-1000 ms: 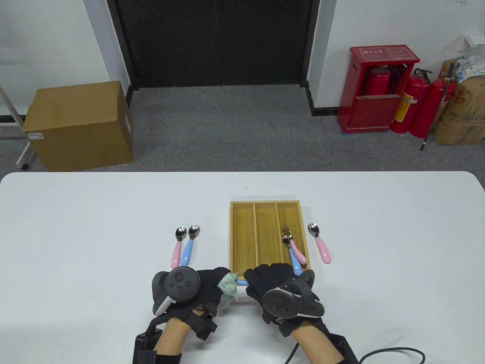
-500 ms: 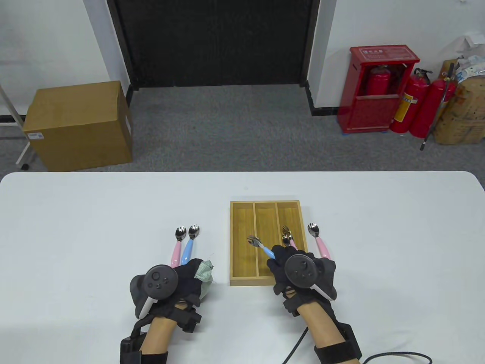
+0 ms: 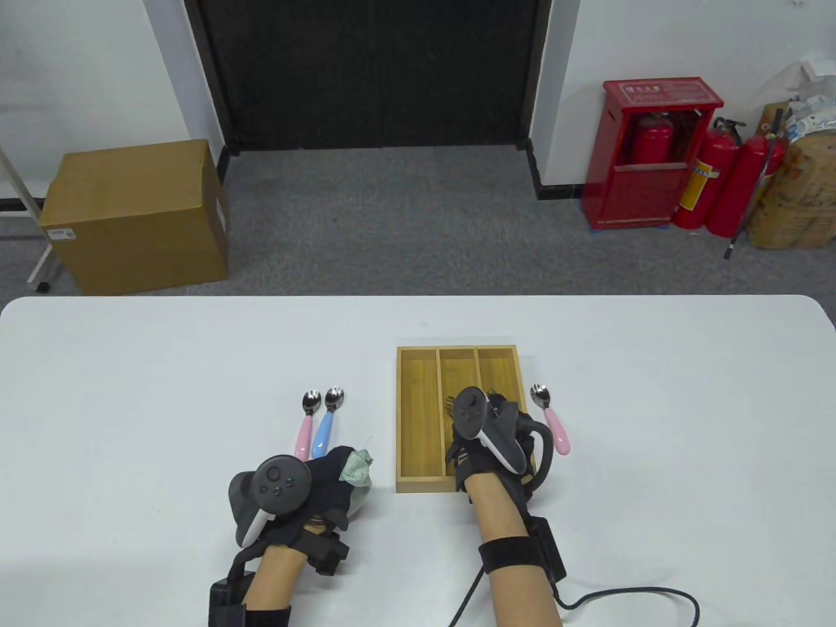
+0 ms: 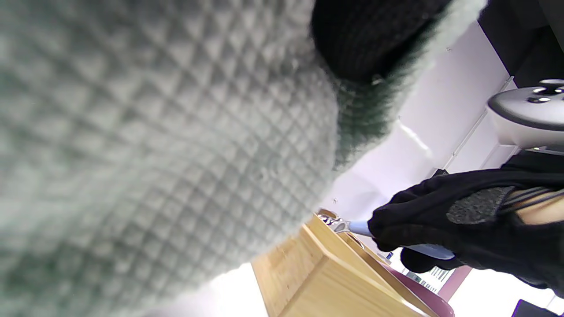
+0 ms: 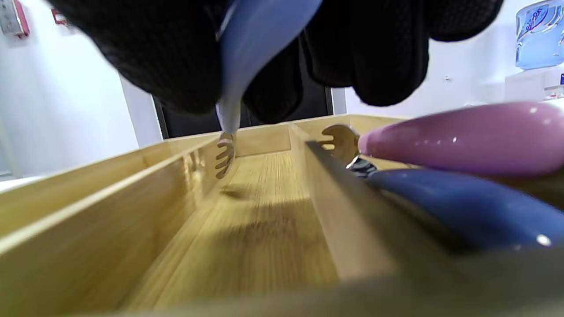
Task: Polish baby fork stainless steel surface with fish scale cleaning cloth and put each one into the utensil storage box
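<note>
My right hand (image 3: 486,437) is low over the wooden utensil box (image 3: 417,418) and holds a blue-handled baby fork (image 5: 246,53) by its handle, tines (image 5: 224,154) just above the floor of the middle compartment. The right compartment holds a pink-handled fork (image 5: 462,136) and a blue-handled fork (image 5: 462,207). My left hand (image 3: 320,480) rests on the table left of the box and grips the bunched grey-green fish scale cloth (image 3: 356,467), which fills the left wrist view (image 4: 154,132).
Three more forks lie on the white table (image 3: 130,392): a pink one (image 3: 305,424) and a blue one (image 3: 325,424) left of the box, and a pink one (image 3: 552,421) to its right. The box's left compartment (image 3: 418,411) holds nothing.
My right hand pulled the blue fork out of the cloth, carried it forward over the box and lowered it into the middle compartment. My left hand drew back left with the cloth.
</note>
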